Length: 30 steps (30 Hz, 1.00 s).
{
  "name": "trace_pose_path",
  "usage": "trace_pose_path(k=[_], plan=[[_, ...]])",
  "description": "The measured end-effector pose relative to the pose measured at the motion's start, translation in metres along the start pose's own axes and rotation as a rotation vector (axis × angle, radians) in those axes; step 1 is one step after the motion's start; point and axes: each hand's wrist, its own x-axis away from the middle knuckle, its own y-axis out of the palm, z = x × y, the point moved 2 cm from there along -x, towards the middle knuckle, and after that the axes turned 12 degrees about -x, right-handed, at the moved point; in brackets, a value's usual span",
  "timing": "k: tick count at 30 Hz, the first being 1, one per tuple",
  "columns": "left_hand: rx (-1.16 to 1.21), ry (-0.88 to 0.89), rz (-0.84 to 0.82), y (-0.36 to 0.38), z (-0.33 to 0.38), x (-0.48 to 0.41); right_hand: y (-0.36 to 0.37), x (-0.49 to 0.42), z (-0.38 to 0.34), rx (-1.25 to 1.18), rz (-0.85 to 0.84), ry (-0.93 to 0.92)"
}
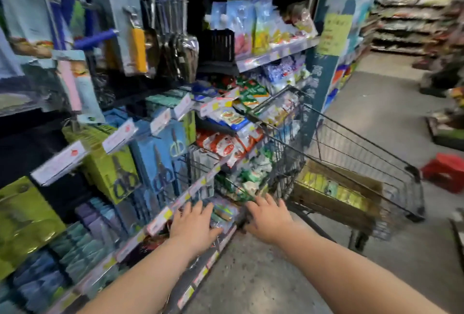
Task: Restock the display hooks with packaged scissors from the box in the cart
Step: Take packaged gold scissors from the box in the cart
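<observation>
You look mid-restock, and both grips are spread and empty. Your left hand (193, 223) hovers flat over packets (222, 210) at the low shelf's (160, 215) edge, with your right hand (267, 218) just beside them, near the cart (376, 163). Green and blue scissors packs (115, 173) hang on the hooks (120, 135) at left. The box (334, 203) sits in the cart with packs showing inside — so more is left to hang, I'd judge.

Cart (286, 160) is jammed against the shelves (273, 53) at 3 o'clock, so no gap's left there. Box (326, 205) at 4 can only be reached over the wire rim. Packs (113, 175) at 9 are fenced by jutting tags (120, 135). Floor (251, 276) at 6 is left open.
</observation>
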Motion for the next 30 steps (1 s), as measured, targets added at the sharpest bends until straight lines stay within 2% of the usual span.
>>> trace_pose_path(k=[9, 15, 21, 30], plan=[[-0.083, 0.295, 0.0, -0.048, 0.211, -0.078, -0.02, 0.045, 0.218, -0.084, -0.013, 0.288], [-0.093, 0.356, 0.012, -0.065, 0.327, -0.119, -0.036, 0.063, 0.34, -0.121, -0.01, 0.387], [-0.125, 0.383, -0.026, -0.073, 0.386, -0.151, -0.039, 0.06, 0.407, -0.181, -0.001, 0.413], [-0.177, 0.437, -0.048, -0.078, 0.421, -0.227, -0.032, 0.016, 0.461, -0.235, -0.054, 0.434]])
